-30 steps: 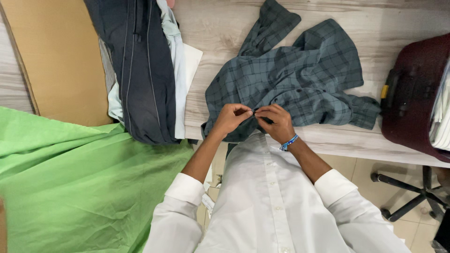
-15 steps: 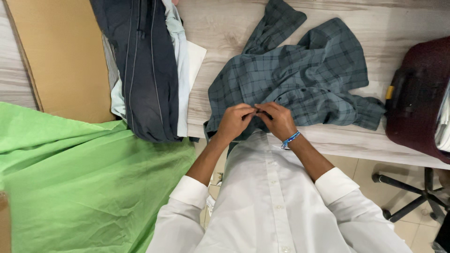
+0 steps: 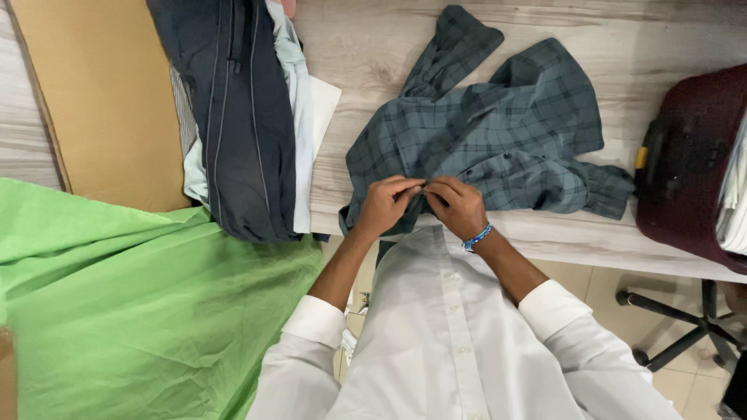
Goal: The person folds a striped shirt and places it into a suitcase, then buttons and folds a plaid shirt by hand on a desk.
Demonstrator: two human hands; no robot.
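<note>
A grey-green plaid shirt [image 3: 498, 132] lies crumpled on the pale wooden table [image 3: 373, 54], one sleeve reaching to the back, another to the right. My left hand [image 3: 385, 206] and my right hand [image 3: 457, 206] meet at the shirt's near edge by the table's front. Both pinch the shirt's front placket between thumb and fingers, fingertips almost touching. A blue bracelet [image 3: 478, 237] circles my right wrist. I wear a white buttoned shirt with the sleeves rolled up.
A pile of dark navy and pale clothes [image 3: 241, 117] hangs over the table's left part. A brown cardboard sheet [image 3: 101, 93] lies beside it. A bright green cloth [image 3: 140, 303] spreads at lower left. A maroon suitcase [image 3: 689, 163] stands at right, above an office chair base [image 3: 685, 319].
My hands stay pinched on the shirt's placket with only small finger shifts. The view has moved slightly.
</note>
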